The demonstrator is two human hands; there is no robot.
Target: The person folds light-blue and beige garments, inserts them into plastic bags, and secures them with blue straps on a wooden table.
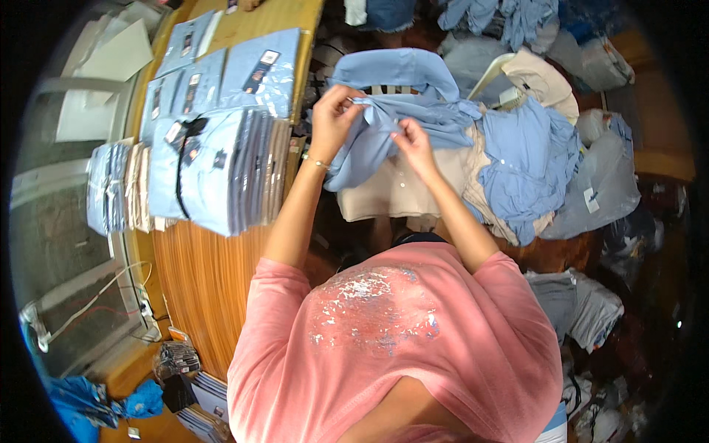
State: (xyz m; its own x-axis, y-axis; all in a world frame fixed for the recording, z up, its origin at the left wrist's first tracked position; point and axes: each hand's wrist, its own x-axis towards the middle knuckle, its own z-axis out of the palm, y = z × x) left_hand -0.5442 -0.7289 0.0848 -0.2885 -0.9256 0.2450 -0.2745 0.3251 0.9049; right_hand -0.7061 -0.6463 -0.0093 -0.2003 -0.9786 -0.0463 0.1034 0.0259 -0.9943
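Observation:
My left hand (334,112) and my right hand (412,142) both pinch a light blue shirt (402,103), held up in front of me. The left hand grips the fabric near the collar, the right hand holds it a little lower and to the right. Under the shirt lies a beige shirt (384,193) on a heap of loose clothes. My pink top fills the lower middle of the view.
A wooden table (199,273) on my left carries stacks of bagged, folded light blue shirts (214,166) and more flat packs (258,74) behind them. More blue and beige garments (528,159) pile up at the right, with plastic bags (605,181) beyond.

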